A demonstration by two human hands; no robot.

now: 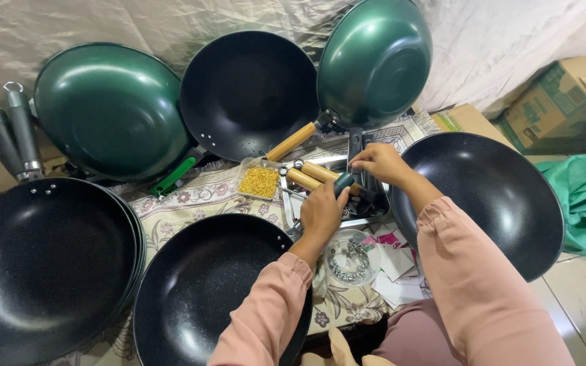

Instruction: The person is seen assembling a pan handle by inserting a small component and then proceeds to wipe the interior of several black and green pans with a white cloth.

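Left hand (321, 211) fingers closed round screwdriver (344, 181), its teal grip poking above knuckles. Right hand (378, 161), just beyond, fingertips pinched on black pan handle (355, 146) over metal tray (367, 220). Wooden handles (312, 174) left of fingers; bowl of metal fittings (351, 257) nearer, below left wrist.

left hand (321, 211) grips tool (344, 181) | right hand (378, 161) at 1 o'clock, on tray (374, 220) | woks ringing 9 to 3 o'clock
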